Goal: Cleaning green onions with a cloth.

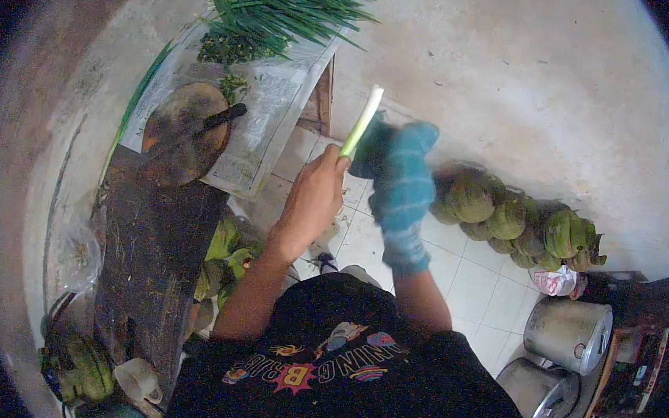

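In front of me, my left hand (315, 193) is bare and grips a pale stalk (362, 123) that looks like a leek or large spring onion. Its white cut end points up and away, and the lower part is hidden in my fist. Close beside it on the right is my right hand (404, 179), in a striped teal knit glove. Blur hides whether its curled fingers hold anything. A dark teal object (367, 152), too blurred to name, shows between the stalk and the glove.
Long green onion leaves (285, 10) lie on a paper-covered table (266, 103) at upper left. A dark-handled knife (224, 116) rests on a round wooden chopping block (186, 103). Green coconuts (511, 214) line the wall at right, near metal pots (563, 336). A white mug (138, 379) stands lower left.
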`<state>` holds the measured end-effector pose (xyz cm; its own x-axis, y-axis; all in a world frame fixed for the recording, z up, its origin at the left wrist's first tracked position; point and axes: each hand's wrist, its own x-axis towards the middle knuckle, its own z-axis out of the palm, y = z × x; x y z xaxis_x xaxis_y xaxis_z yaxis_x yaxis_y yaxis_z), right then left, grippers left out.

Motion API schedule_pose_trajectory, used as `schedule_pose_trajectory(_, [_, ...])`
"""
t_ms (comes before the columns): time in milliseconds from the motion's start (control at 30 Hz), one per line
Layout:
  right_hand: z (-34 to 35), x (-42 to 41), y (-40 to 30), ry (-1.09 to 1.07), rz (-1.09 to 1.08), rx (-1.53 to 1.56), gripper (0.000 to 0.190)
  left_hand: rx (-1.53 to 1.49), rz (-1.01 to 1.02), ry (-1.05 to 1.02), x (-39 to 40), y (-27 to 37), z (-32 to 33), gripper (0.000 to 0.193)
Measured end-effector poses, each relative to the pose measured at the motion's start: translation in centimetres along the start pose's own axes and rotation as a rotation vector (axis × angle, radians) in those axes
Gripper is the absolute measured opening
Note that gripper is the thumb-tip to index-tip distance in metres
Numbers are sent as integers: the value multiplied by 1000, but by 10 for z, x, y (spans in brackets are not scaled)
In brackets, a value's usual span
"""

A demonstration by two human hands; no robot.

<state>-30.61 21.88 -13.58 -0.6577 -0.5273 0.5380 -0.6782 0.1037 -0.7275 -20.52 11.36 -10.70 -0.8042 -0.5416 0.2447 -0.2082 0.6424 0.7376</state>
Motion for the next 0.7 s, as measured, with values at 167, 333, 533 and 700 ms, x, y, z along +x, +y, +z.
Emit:
schedule_pose_trajectory(167, [33,12,-13,29,-312,-155,8,60,-26,-22,3,4,9,23])
schedule_pose_trajectory(333, [36,29,-9,-39,-172,-216,11,244,-43,42,-3,9,15,22])
schedule_pose_trajectory(533, [56,61,46,238,201,303,11,309,-73,-103,-6,17,15,14])
schedule_pose_trajectory(700, [8,73,12,179,500,1268,22,242,-103,-171,-31,-18,15,18])
